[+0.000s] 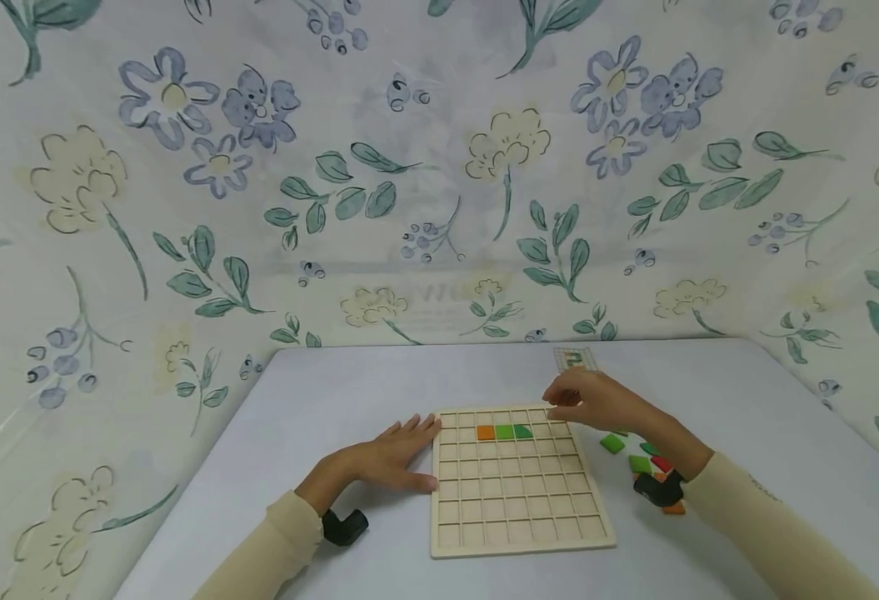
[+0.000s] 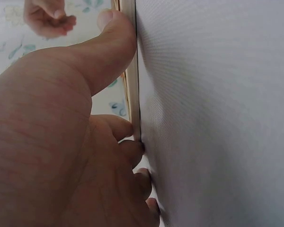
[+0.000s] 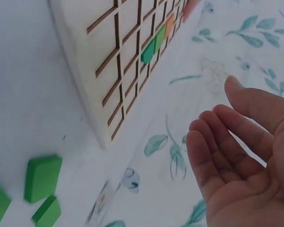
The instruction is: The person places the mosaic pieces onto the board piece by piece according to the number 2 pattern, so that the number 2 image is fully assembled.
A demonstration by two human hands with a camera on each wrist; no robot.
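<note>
A wooden grid board (image 1: pixel 514 500) lies on the white table. In its second row from the back sit an orange square tile (image 1: pixel 486 432), a light green square tile (image 1: pixel 504 432) and a darker green tile (image 1: pixel 523 432) with a cut corner, side by side. My left hand (image 1: pixel 397 458) rests against the board's left edge, thumb and fingers spread. Above the board's far right corner hovers my right hand (image 1: pixel 585 400). In the right wrist view its fingers (image 3: pixel 210 156) are loosely bent and nothing lies in the palm.
Right of the board lie loose tiles: a green tile (image 1: pixel 612 443), a red tile (image 1: pixel 661 463) and several others, partly hidden by the right wrist. Behind the right hand lies a small printed card (image 1: pixel 574 357) with a grid. A floral sheet (image 1: pixel 439 167) hangs behind the table.
</note>
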